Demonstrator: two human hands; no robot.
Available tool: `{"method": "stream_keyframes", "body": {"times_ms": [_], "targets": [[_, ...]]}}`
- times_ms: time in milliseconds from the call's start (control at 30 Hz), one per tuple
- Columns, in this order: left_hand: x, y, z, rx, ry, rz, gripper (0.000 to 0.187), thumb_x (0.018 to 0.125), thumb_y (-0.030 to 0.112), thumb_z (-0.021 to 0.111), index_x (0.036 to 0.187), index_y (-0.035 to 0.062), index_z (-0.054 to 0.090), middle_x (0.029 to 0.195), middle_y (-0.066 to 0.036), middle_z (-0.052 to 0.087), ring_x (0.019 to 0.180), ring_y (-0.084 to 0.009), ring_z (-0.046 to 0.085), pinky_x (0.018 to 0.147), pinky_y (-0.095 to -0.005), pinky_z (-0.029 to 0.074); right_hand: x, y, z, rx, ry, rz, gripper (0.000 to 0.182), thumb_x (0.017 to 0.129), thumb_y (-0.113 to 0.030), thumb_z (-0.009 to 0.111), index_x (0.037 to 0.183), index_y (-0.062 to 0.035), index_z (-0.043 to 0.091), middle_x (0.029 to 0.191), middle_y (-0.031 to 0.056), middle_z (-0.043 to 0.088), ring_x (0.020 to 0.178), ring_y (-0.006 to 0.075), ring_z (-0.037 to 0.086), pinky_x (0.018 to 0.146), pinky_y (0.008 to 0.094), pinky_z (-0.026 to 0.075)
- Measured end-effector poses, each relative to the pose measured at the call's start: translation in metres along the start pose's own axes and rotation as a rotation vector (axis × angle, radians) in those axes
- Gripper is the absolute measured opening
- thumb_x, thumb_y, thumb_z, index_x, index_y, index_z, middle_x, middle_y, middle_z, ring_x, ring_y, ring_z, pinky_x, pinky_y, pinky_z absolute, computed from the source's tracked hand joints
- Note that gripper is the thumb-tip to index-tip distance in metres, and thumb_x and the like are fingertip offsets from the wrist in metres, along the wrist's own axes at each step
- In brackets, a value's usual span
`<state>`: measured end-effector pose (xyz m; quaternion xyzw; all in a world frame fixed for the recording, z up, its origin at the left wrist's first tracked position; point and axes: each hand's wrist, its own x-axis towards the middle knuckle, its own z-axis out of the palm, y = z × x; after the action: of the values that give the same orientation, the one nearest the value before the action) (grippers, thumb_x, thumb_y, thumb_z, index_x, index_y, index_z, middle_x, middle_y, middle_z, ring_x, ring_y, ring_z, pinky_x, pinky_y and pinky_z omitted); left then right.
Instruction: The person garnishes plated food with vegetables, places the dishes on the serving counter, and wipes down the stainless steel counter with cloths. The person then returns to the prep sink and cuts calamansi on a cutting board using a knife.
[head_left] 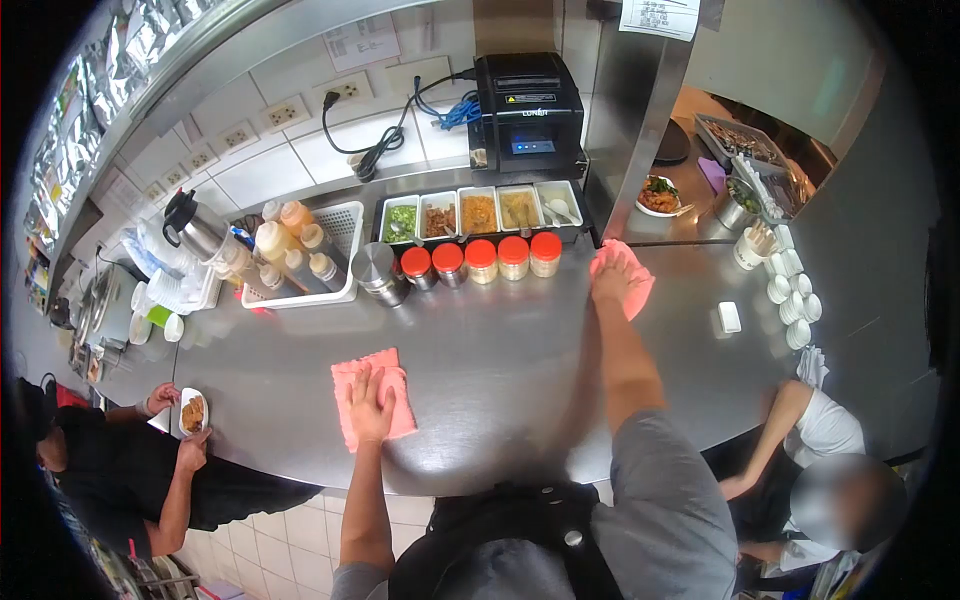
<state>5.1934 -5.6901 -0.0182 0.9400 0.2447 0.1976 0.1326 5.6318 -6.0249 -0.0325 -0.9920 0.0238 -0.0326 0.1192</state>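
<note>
My left hand (pixel 371 408) lies flat with its fingers spread on a pink cloth (pixel 400 414), which rests on the steel counter (pixel 500 370). Farther off to the right, my right arm is stretched out. My right hand (pixel 618 278) presses flat on a second pink cloth (pixel 638 297), fingers extended, near the base of the metal post. Left of that cloth stands a row of red-lidded jars (pixel 513 258).
Behind the jars are a topping tray (pixel 478 213) and a black printer (pixel 530 115). A white basket (pixel 345 285) holds squeeze bottles. At left, a person holds a plate of food (pixel 194 411). Another person (pixel 825 430) is at right, near small white cups (pixel 797 306).
</note>
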Motion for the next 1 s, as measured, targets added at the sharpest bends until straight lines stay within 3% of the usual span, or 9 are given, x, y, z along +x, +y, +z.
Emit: {"method": "stream_keyframes", "body": {"times_ms": [200, 267, 433, 500, 667, 700, 767, 833, 1000], "targets": [[0.000, 0.003, -0.004, 0.006, 0.002, 0.013, 0.045, 0.091, 0.028, 0.062, 0.133, 0.0147, 0.059, 0.150, -0.008, 0.046, 0.140, -0.0279, 0.040, 0.119, -0.0472, 0.020, -0.103, -0.013, 0.032, -0.101, 0.128, -0.234, 0.055, 0.098, -0.034, 0.047, 0.151, -0.0216, 0.037, 0.147, 0.0120, 0.044, 0.139, 0.0362, 0.035, 0.108, 0.0604, 0.028], [0.001, -0.001, -0.003, -0.019, -0.008, 0.003, 0.045, 0.090, 0.030, 0.062, 0.133, 0.0149, 0.059, 0.151, -0.008, 0.045, 0.141, -0.0285, 0.038, 0.119, -0.0482, 0.020, -0.127, -0.004, 0.015, 0.205, 0.158, -0.459, 0.045, 0.094, -0.035, 0.059, 0.135, -0.0176, 0.055, 0.142, 0.0119, 0.047, 0.129, 0.0404, 0.044, 0.102, 0.0547, 0.039], [0.000, -0.002, 0.000, -0.024, 0.004, 0.005, 0.046, 0.090, 0.031, 0.063, 0.132, 0.0149, 0.060, 0.151, -0.008, 0.045, 0.142, -0.0293, 0.037, 0.118, -0.0495, 0.021, 0.016, 0.054, 0.040, 0.581, 0.031, -0.010, 0.042, 0.095, -0.035, 0.060, 0.127, -0.0088, 0.055, 0.116, 0.0181, 0.063, 0.103, 0.0365, 0.064, 0.083, 0.0434, 0.050], [-0.001, -0.002, 0.000, -0.025, -0.003, 0.007, 0.046, 0.089, 0.030, 0.063, 0.132, 0.0144, 0.060, 0.151, -0.007, 0.045, 0.141, -0.0295, 0.037, 0.118, -0.0498, 0.021, 0.001, 0.007, -0.124, 0.886, 0.383, -0.222, 0.035, 0.094, -0.014, 0.057, 0.127, -0.0029, 0.056, 0.109, 0.0202, 0.065, 0.103, 0.0345, 0.063, 0.093, 0.0411, 0.047], [0.000, -0.001, -0.001, -0.020, -0.029, 0.000, 0.047, 0.089, 0.029, 0.063, 0.133, 0.0140, 0.059, 0.151, -0.008, 0.045, 0.142, -0.0296, 0.037, 0.118, -0.0502, 0.020, 0.067, -0.045, -0.310, 0.811, 1.112, -0.605, 0.048, 0.093, -0.030, 0.067, 0.126, 0.0030, 0.053, 0.122, 0.0240, 0.053, 0.115, 0.0385, 0.051, 0.100, 0.0451, 0.040], [0.001, -0.001, -0.001, -0.015, -0.023, 0.001, 0.047, 0.089, 0.029, 0.063, 0.133, 0.0139, 0.059, 0.151, -0.009, 0.045, 0.142, -0.0297, 0.037, 0.118, -0.0503, 0.020, 0.069, -0.055, -0.331, 0.850, 1.049, -0.553, 0.045, 0.092, -0.027, 0.068, 0.124, 0.0014, 0.055, 0.124, 0.0240, 0.050, 0.117, 0.0393, 0.050, 0.101, 0.0448, 0.040], [0.002, 0.003, -0.002, -0.010, -0.023, 0.005, 0.046, 0.089, 0.027, 0.063, 0.133, 0.0137, 0.059, 0.150, -0.008, 0.046, 0.141, -0.0295, 0.037, 0.118, -0.0496, 0.020, 0.098, -0.068, -0.329, 0.736, 0.952, -0.517, 0.037, 0.090, -0.022, 0.068, 0.118, 0.0005, 0.057, 0.126, 0.0255, 0.047, 0.117, 0.0428, 0.047, 0.102, 0.0478, 0.038], [0.002, 0.004, -0.005, -0.004, -0.021, 0.003, 0.045, 0.089, 0.025, 0.062, 0.132, 0.0135, 0.060, 0.149, -0.008, 0.046, 0.141, -0.0294, 0.037, 0.118, -0.0488, 0.020, 0.120, -0.079, -0.270, 0.617, 1.257, -0.603, 0.031, 0.089, -0.018, 0.066, 0.113, 0.0000, 0.057, 0.124, 0.0276, 0.046, 0.119, 0.0478, 0.044, 0.103, 0.0528, 0.036], [0.002, 0.007, -0.005, 0.005, -0.046, -0.012, 0.045, 0.090, 0.025, 0.061, 0.133, 0.0140, 0.059, 0.151, -0.007, 0.044, 0.142, -0.0287, 0.035, 0.118, -0.0490, 0.019, 0.091, -0.059, -0.122, 0.579, 1.053, -0.358, 0.023, 0.089, -0.014, 0.064, 0.104, -0.0006, 0.054, 0.118, 0.0272, 0.048, 0.122, 0.0495, 0.043, 0.101, 0.0548, 0.037]]}}
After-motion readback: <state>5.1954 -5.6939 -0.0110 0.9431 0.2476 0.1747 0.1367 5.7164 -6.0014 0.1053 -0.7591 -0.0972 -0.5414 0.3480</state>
